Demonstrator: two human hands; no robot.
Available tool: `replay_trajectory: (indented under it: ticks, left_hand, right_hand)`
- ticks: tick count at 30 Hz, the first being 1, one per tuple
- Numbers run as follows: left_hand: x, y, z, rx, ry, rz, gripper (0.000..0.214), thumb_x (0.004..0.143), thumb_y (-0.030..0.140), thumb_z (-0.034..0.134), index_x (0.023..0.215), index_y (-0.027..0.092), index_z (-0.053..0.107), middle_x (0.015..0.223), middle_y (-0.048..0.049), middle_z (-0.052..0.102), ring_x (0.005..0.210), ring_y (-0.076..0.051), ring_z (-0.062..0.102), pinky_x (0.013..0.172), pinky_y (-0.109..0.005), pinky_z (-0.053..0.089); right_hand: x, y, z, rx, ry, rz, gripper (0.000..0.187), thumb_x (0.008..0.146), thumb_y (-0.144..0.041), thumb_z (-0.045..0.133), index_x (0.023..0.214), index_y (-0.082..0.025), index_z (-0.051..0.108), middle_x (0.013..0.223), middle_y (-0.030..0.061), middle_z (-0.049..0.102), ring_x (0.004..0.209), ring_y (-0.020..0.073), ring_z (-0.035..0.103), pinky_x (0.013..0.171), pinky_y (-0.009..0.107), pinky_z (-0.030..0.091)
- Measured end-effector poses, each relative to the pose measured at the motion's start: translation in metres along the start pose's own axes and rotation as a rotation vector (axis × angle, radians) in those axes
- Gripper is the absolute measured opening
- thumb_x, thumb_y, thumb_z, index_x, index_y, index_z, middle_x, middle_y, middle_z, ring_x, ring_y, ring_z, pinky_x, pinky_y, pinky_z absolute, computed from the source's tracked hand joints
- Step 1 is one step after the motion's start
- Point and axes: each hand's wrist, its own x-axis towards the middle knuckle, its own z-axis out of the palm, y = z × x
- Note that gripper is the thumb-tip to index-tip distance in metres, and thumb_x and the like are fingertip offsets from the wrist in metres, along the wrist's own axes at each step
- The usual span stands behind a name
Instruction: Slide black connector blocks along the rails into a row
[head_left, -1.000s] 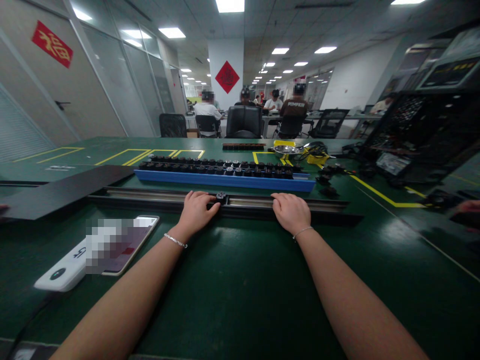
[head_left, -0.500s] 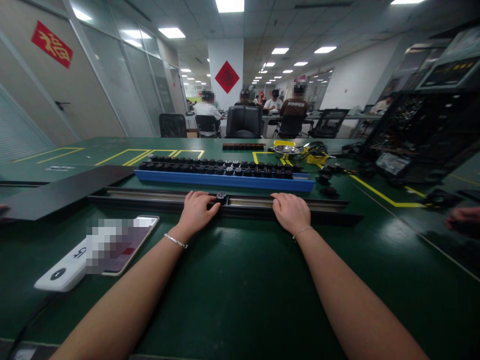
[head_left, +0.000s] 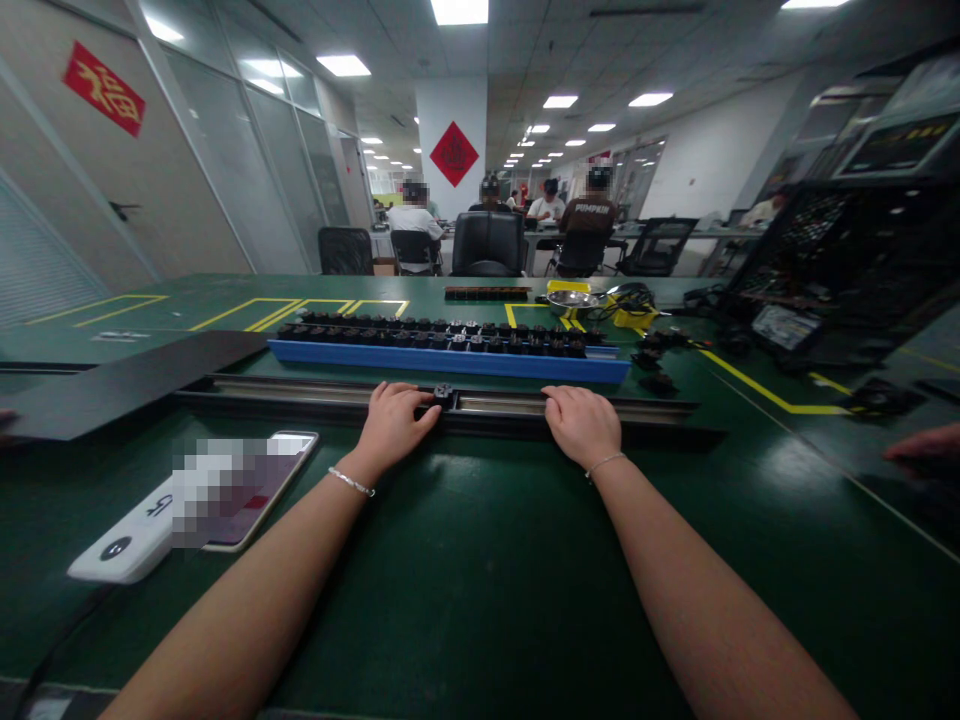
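A long black track rail (head_left: 495,408) with metal strips inside lies across the green table in front of me. My left hand (head_left: 395,422) is closed over its left-middle part, the thumb against or very near a small black socket module (head_left: 443,396) seated in the channel. My right hand (head_left: 585,424) grips the same rail further right, fingers over the far edge; its thumb is partly hidden. Just behind, a blue rail (head_left: 450,360) carries rows of black socket modules (head_left: 517,340).
A white device (head_left: 124,545) and a phone (head_left: 259,510) lie left of my left forearm. Further left is a dark flat panel (head_left: 135,390). A metal bowl (head_left: 574,300), cables and loose black parts (head_left: 660,360) sit back right. Another person's hand (head_left: 926,452) shows at the right edge.
Both my hands, the rail and the module stay where they were. At the right edge, the other person's hand has shifted slightly.
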Motion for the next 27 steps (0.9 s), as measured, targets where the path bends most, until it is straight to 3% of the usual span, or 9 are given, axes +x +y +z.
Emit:
replay_trajectory:
  ticks: [27]
  left_hand:
    - [-0.0019, 0.0049, -0.0004, -0.004, -0.024, 0.036, 0.038, 0.087, 0.044, 0.047, 0.107, 0.021, 0.070, 0.109, -0.0100, 0.070, 0.113, -0.027, 0.055, 0.107, -0.052, 0.027]
  right_hand:
    - [-0.0003, 0.0000, -0.0008, 0.017, -0.001, -0.002, 0.038, 0.092, -0.027, 0.035, 0.110, -0.021, 0.068, 0.111, 0.0050, 0.069, 0.101, 0.0198, 0.059, 0.086, 0.035, 0.039]
